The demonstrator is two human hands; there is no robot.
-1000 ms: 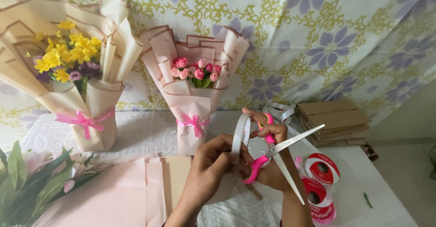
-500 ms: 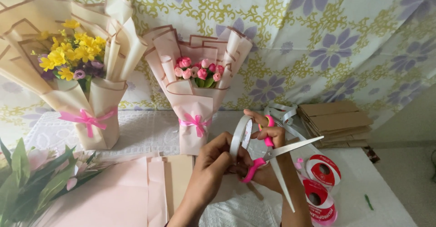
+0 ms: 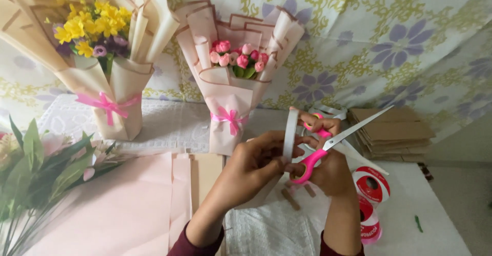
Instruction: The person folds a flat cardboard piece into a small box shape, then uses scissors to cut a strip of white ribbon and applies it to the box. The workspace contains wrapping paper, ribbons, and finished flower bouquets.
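Observation:
My left hand (image 3: 254,163) pinches a narrow strip of white ribbon (image 3: 290,133) that stands upright between my hands. My right hand (image 3: 328,158) holds pink-handled scissors (image 3: 328,144), their blades apart and pointing up to the right, just beside the ribbon. Both hands hover over sheets of pink wrapping paper (image 3: 118,210) and a white lace cloth (image 3: 266,230) on the table.
Two wrapped bouquets stand at the back: yellow flowers (image 3: 92,23) at left, pink buds (image 3: 238,59) in the middle, each tied with a pink bow. Loose flower stems (image 3: 36,169) lie at far left. Red-and-white ribbon spools (image 3: 370,184) and a brown paper stack (image 3: 392,128) sit at right.
The scissors have swung so the blades point up to the right rather than down. My hands and the ribbon stay in nearly the same place.

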